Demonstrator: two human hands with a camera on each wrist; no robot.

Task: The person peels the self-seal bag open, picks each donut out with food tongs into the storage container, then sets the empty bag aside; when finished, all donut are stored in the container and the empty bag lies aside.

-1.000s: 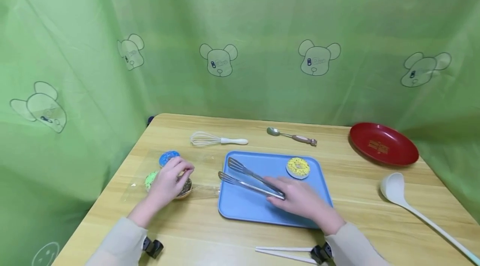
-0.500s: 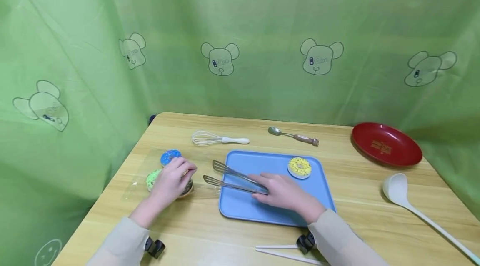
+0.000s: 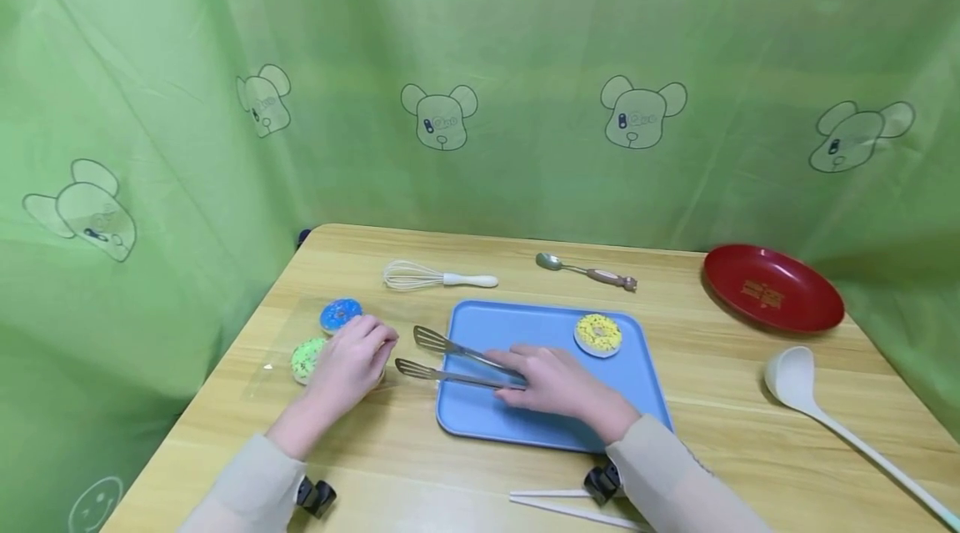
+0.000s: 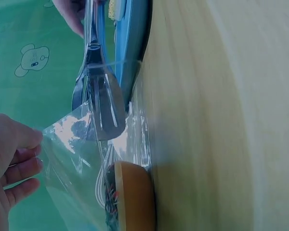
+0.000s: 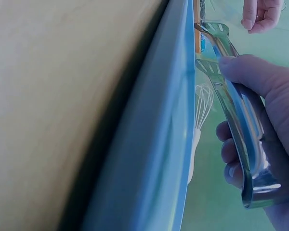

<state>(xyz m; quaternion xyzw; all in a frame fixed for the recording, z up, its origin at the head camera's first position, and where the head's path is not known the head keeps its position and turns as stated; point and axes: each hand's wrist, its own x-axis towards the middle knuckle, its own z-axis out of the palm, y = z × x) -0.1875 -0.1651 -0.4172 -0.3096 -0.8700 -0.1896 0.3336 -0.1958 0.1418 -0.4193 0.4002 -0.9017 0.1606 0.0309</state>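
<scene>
My left hand (image 3: 348, 362) pinches the lifted edge of a clear plastic bag (image 4: 67, 144). A chocolate doughnut (image 4: 137, 197) with sprinkles lies inside the bag; in the head view my left hand mostly covers it. Blue (image 3: 341, 314) and green (image 3: 306, 359) doughnuts lie beside that hand, on or in the clear plastic. My right hand (image 3: 551, 383) grips metal tongs (image 3: 431, 339) above the blue tray (image 3: 510, 426). Their slotted ends stand apart, past the tray's left edge at the bag's mouth, with nothing between them. A yellow doughnut (image 3: 597, 335) sits on the tray.
A white whisk (image 3: 438, 276) and a spoon (image 3: 585, 271) lie behind the tray. To the right are a red plate (image 3: 772, 289) and a white ladle (image 3: 795, 387). White chopsticks (image 3: 547, 502) lie in front, near my right wrist. A green curtain (image 3: 525, 183) hangs behind the table.
My right hand has moved left with the tongs, bringing their ends from over the tray to the bag. The left hand has shifted slightly right, covering the chocolate doughnut more.
</scene>
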